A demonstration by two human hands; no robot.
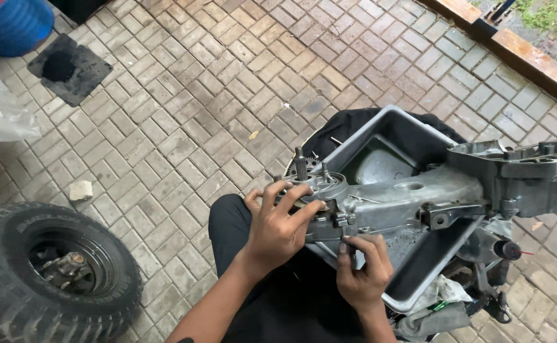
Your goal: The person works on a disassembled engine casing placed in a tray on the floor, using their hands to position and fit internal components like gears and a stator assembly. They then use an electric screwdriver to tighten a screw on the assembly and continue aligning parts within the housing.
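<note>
Paving of grey brick runs under everything; at far left a knobby tyre on a black wheel lies flat, with a small stone near it and a square drain cover beyond. Toward the middle, the left hand clasps the round end of a grey metal engine casing, fingers spread over its rim beside a splined shaft. The right hand pinches a small dark tool at the casing's underside. The casing lies across a grey plastic tray, whose rim crowds the right hand.
</note>
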